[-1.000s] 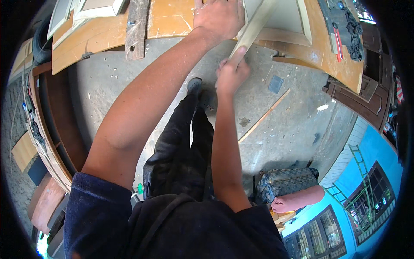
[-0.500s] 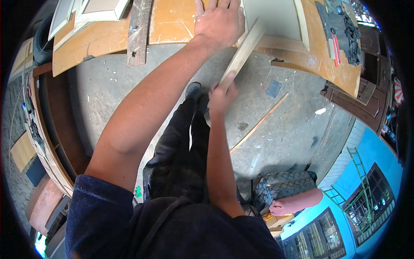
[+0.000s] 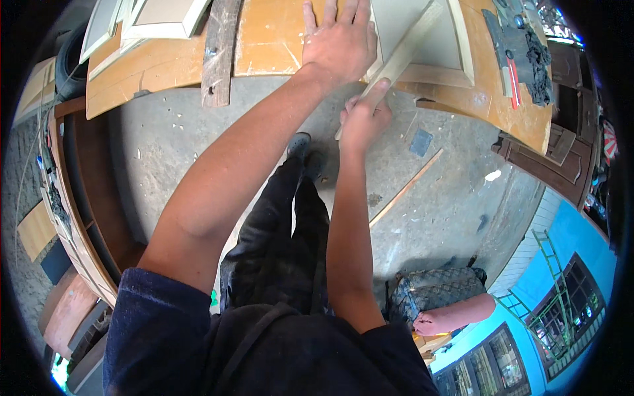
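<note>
My left hand (image 3: 340, 46) lies flat with its fingers spread on the orange-brown wooden tabletop (image 3: 271, 39), beside the left edge of a pale framed panel (image 3: 438, 74). The fingers of my right hand (image 3: 365, 119) wrap round a long flat wooden strip (image 3: 404, 56), the thumb along its upper face. That strip slants away from me to the right, over the panel's near left corner and its grey middle. Whether its underside touches the panel cannot be made out.
A worn plank (image 3: 220, 59) crosses the tabletop at left, near more white-edged frames (image 3: 162, 30). Red-handled tools (image 3: 512, 79) and a dark crumpled cloth (image 3: 538, 66) lie at right. On the concrete floor are a thin wooden stick (image 3: 406, 187) and a dark quilted bag (image 3: 436, 287).
My right hand has pushed forward and to the right, carrying the wooden strip farther over the panel. My left hand stays flat on the tabletop.
</note>
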`<state>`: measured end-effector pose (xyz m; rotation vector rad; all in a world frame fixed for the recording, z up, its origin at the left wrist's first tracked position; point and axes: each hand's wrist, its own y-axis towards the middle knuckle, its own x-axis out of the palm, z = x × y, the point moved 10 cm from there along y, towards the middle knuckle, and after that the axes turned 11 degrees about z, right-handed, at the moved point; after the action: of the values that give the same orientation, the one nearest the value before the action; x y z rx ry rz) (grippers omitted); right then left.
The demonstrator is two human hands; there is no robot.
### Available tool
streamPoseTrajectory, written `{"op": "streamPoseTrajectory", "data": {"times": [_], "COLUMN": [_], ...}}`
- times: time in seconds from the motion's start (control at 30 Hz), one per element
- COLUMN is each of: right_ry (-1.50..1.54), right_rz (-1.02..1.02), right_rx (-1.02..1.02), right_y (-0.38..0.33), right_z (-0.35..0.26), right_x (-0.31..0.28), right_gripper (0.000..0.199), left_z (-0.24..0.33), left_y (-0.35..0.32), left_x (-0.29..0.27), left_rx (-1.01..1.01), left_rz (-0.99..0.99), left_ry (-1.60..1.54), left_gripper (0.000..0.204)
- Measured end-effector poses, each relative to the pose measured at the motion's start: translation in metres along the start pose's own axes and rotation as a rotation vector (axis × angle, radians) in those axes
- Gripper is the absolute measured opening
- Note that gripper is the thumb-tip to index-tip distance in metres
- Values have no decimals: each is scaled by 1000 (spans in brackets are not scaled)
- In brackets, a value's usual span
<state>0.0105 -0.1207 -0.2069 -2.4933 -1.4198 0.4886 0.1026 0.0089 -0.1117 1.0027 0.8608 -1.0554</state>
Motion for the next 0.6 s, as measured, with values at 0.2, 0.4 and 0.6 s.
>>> {"op": "streamPoseTrajectory", "data": {"times": [0.2, 0.4, 0.6], "right_ry": [-70, -3, -213], "right_rz": [7, 1, -35], "right_rx": [-17, 48, 121], "right_y": [-35, -4, -88], "right_z": [65, 24, 105], "right_x": [-24, -11, -111], "right_gripper": [73, 69, 65], "left_z": [-6, -3, 4], "left_y": [1, -6, 2], "left_x": [3, 4, 2], "left_rx": [21, 71, 31], "left_rz": [61, 170, 3], "left_ry": [25, -8, -21], "left_gripper": [59, 58, 58]}}
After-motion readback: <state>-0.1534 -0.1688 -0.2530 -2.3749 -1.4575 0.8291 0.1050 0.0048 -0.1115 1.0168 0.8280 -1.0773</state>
